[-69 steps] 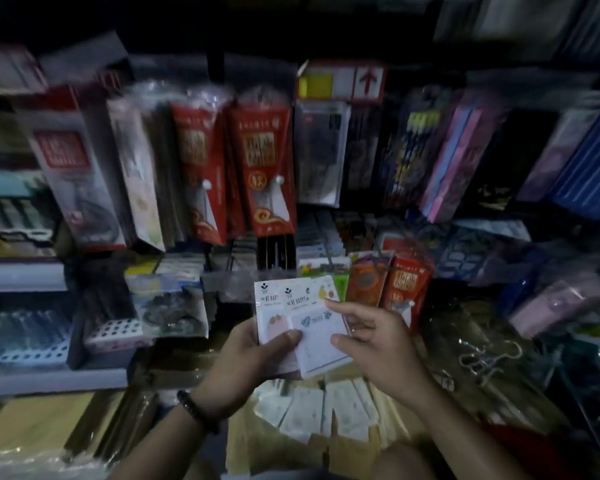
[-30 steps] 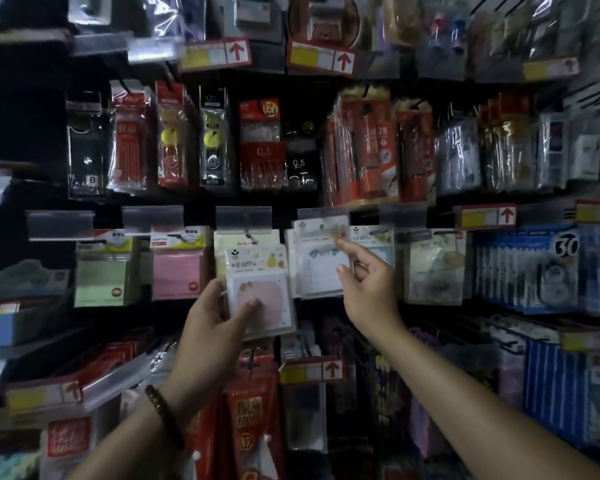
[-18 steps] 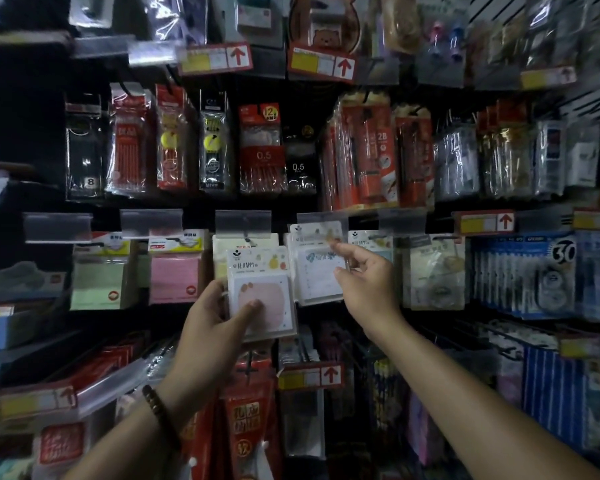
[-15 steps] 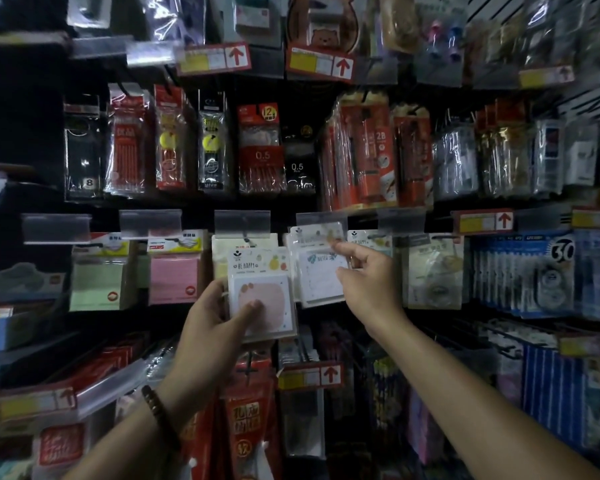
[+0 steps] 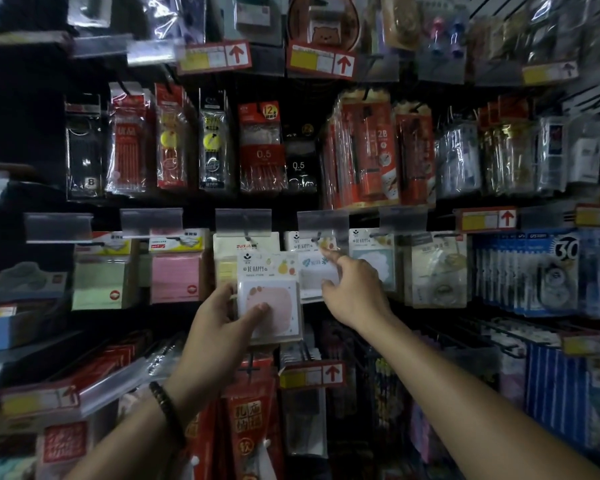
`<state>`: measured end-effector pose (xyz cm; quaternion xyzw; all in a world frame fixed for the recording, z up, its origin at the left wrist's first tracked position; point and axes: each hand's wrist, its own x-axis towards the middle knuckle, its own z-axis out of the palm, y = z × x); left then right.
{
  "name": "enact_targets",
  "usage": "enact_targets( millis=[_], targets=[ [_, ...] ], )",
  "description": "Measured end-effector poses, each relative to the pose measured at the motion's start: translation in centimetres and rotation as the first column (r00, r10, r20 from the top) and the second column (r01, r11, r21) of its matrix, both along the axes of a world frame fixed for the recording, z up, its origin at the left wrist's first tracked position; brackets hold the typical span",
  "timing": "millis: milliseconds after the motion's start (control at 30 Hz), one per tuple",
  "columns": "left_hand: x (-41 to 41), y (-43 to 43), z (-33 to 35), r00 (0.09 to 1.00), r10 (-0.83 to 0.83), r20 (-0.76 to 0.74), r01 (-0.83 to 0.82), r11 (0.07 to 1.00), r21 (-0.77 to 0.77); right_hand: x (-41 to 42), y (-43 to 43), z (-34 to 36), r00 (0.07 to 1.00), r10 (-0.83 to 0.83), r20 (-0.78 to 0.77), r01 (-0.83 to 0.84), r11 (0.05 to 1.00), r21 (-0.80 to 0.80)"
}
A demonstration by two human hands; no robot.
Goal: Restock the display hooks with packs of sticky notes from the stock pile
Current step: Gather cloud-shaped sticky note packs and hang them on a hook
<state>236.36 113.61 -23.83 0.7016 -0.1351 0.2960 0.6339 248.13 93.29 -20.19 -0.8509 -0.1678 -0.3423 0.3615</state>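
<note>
My left hand [image 5: 222, 320] grips a pack of sticky notes with a pink pad and a "BE HAPPY" header [image 5: 269, 292], held upright in front of the display wall. My right hand [image 5: 354, 289] is at a white-and-blue sticky note pack [image 5: 314, 271] that hangs on a metal hook [image 5: 316, 237]; its forefinger points up at the pack's header and its thumb touches the pack's lower edge. Whether the hand still grips that pack is unclear. More sticky note packs hang in the same row: green [image 5: 99, 277], pink [image 5: 177, 271], yellow [image 5: 227, 258] and cloud-shaped [image 5: 374, 261].
Clear price-tag holders [image 5: 243, 220] run above the sticky note row. Pencil and refill packs [image 5: 262, 150] hang in the row above. Correction tape packs [image 5: 548, 271] fill the right side. Red packs [image 5: 253, 420] hang below my left hand.
I have looked up from the stock pile to the wall. My right hand has put the white-and-blue pack onto the hook and its fingers have loosened. The left hand's pack has stayed put.
</note>
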Motion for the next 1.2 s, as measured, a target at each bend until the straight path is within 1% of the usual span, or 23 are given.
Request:
enact_targets(
  millis=[67,100,133,167,200,233,267,333,400,500,600,667,800,1033,1200],
  targets=[
    [0.3,-0.2,0.0,1.0,-0.002,0.0,0.002,1.0,0.004,-0.8,-0.1,0.0,0.992,-0.119,-0.034,0.114,0.986,-0.118],
    [0.5,-0.4,0.0,1.0,-0.008,0.0,0.008,1.0,-0.001,-1.2,-0.1,-0.2,0.989,-0.149,-0.012,0.146,0.981,-0.127],
    [0.7,-0.6,0.1,1.0,-0.02,0.0,0.02,1.0,-0.011,-1.5,-0.1,-0.5,0.988,-0.147,0.04,0.15,0.984,-0.093],
    [0.8,-0.9,0.1,0.999,-0.037,0.0,0.037,0.999,-0.026,-1.9,-0.2,-0.9,0.99,-0.102,0.099,0.105,0.994,-0.019],
    [1.0,-1.2,0.2,0.999,-0.053,-0.001,0.052,0.998,-0.042,-2.1,-0.3,-1.4,0.987,-0.022,0.157,0.01,0.997,0.075],
    [1.1,-1.5,0.3,0.998,-0.064,-0.001,0.064,0.996,-0.056,-2.4,-0.4,-1.9,0.976,0.078,0.204,-0.114,0.979,0.169],
    [1.2,-1.9,0.4,0.998,-0.071,0.002,0.071,0.995,-0.065,-2.9,-0.5,-2.4,0.955,0.181,0.233,-0.239,0.939,0.248],
    [1.6,-2.6,0.6,0.997,-0.081,0.019,0.082,0.994,-0.067,-3.9,-0.5,-3.3,0.9,0.352,0.259,-0.425,0.841,0.334],
    [2.0,-3.4,0.7,0.996,-0.08,0.036,0.082,0.996,-0.044,-4.1,-0.5,-4.1,0.87,0.42,0.259,-0.49,0.793,0.362],
    [2.8,-4.4,0.9,0.998,-0.056,0.041,0.056,0.998,-0.005,-3.3,-0.6,-4.3,0.877,0.405,0.26,-0.48,0.77,0.42],
    [3.7,-5.1,0.9,0.992,0.027,0.125,-0.03,0.999,0.017,-2.7,-1.0,-3.9,0.882,0.373,0.288,-0.47,0.744,0.475],
    [4.2,-5.4,0.8,0.976,0.081,0.2,-0.089,0.996,0.03,-2.5,-1.3,-3.6,0.877,0.362,0.317,-0.476,0.748,0.462],
    [4.9,-5.7,1.2,0.958,0.072,0.279,-0.09,0.995,0.052,-2.3,-1.3,-2.9,0.87,0.351,0.347,-0.479,0.767,0.427],
    [6.0,-5.8,2.2,0.96,0.055,0.274,-0.086,0.991,0.104,-0.8,-1.3,-2.0,0.911,0.262,0.317,-0.385,0.816,0.432],
    [6.1,-5.6,1.8,0.963,0.1,0.249,-0.135,0.983,0.128,0.0,-1.6,-1.7,0.922,0.224,0.317,-0.334,0.874,0.354]
  ],
)
